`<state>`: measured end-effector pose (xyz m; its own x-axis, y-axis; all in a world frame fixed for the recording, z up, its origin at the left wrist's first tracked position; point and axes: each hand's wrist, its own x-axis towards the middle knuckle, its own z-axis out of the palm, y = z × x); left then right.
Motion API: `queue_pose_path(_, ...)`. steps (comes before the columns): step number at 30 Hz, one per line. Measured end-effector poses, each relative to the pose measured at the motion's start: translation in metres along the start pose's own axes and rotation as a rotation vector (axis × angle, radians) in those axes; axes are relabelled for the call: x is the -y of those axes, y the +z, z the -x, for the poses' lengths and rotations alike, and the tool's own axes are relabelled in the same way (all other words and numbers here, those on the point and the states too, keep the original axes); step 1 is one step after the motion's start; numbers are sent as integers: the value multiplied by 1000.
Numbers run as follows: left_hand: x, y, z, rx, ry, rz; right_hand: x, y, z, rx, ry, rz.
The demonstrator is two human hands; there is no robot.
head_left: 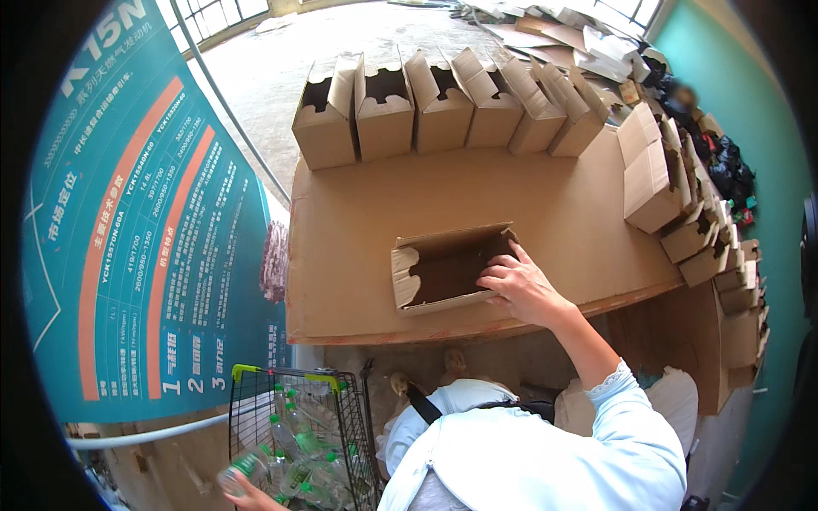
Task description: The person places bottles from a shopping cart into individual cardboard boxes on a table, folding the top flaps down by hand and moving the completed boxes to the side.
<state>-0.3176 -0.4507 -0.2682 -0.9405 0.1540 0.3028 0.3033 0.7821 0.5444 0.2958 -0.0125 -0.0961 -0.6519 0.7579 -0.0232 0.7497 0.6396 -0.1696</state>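
An open cardboard box (407, 285) lies on the brown cardboard tabletop (358, 213) in front of me, its dark inside showing. My right hand (521, 288) grips the right end of this box, with fingers reaching over its rim. Low on the left, my left hand (247, 496) holds a clear plastic bottle (245, 465) with green on it, slightly blurred. This bottle is beside a black wire basket (362, 426) with green corner pieces. Inside the basket lie several clear plastic bottles (285, 436) with green caps.
Several open cardboard boxes (443, 119) stand in a row along the table's far edge. More boxes (649, 187) line the right side. A large teal banner (145, 255) rises at left. Flattened cardboard (554, 38) and black bags (726, 166) lie by the green wall.
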Motion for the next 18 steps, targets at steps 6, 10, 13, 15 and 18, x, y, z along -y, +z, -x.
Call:
queue_pose_path(6, -336, -35, 69, 183, 377, 1261, -24, -2, 3, -103, -215, -127)
queue_pose_path(10, -548, -30, 166, 637, 949, 1164, -38, 14, 5, -168, -231, -134)
queue_pose_path(13, -635, -22, 226, 968, 1306, 566, -47, 24, 13, -222, -187, -154)
queue_pose_path(15, -659, 9, 257, 1101, 1529, 189, -45, 26, 15, -267, -196, -170)
queue_pose_path(18, -662, 70, 281, 1162, 1830, -314, -39, 34, 13, -339, -217, -237)
